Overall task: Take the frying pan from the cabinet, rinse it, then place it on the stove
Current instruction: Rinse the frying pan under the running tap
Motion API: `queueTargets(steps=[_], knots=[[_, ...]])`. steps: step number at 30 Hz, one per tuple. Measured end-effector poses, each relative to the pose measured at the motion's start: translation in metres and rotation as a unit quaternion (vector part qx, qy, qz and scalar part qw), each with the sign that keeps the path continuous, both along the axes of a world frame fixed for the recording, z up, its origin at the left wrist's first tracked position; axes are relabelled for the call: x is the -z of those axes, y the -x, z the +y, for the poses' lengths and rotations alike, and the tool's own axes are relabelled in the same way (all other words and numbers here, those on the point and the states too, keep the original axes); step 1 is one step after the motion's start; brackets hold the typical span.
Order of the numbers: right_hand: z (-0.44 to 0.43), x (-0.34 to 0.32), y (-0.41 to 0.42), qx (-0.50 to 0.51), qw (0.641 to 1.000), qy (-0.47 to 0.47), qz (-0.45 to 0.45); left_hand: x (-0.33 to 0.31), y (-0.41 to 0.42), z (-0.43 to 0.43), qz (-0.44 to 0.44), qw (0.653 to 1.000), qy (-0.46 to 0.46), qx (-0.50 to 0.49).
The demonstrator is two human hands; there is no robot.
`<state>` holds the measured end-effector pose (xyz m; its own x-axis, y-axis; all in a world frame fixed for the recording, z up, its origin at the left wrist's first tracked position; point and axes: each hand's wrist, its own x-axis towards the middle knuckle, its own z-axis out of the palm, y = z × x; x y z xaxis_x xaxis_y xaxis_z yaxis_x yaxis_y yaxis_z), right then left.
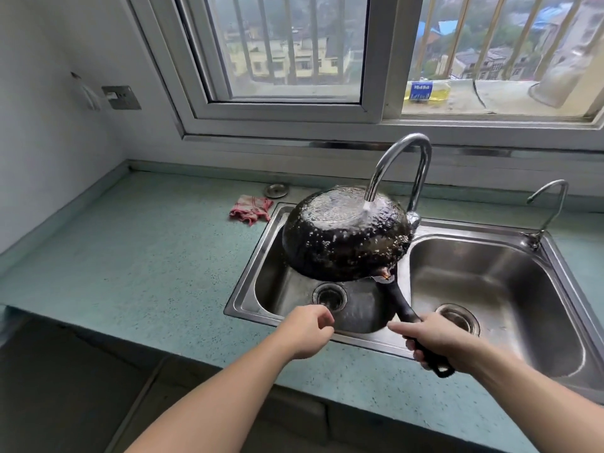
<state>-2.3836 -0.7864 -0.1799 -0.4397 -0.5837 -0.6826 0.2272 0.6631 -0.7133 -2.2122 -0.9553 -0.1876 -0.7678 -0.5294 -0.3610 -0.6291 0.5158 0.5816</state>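
Low and right of centre in the frame, the right hand [439, 343] is wrapped closed around the end of the black handle [400, 305] of the frying pan [343, 233]. The pan is held upside down and tilted over the left basin of the steel double sink [405, 279], its dark underside facing up. Water from the tall curved faucet [402, 165] strikes that underside and splashes off in droplets. The left hand [309, 331] hovers loosely curled over the sink's front rim, holding nothing. On the green speckled surface [147, 256], a pink cloth [250, 209] lies just left of the sink, with a round metal strainer [276, 190] behind it. A smaller tap [549, 207] stands at right.
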Motion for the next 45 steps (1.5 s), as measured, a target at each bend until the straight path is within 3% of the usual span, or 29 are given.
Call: queueTargets(steps=[19,34,45], knots=[[0.050,0.018,-0.043,0.039,0.994,-0.014,0.098,0.002,0.001,0.004,0.029,0.999,-0.012,0.018],[0.027,0.007,-0.014,0.074,0.992,0.022,0.096,-0.008,0.012,-0.002,0.073,0.997,0.018,0.034],[-0.007,0.010,0.003,0.073,0.996,0.027,0.053,0.000,0.008,-0.013,0.051,0.999,0.012,0.009]])
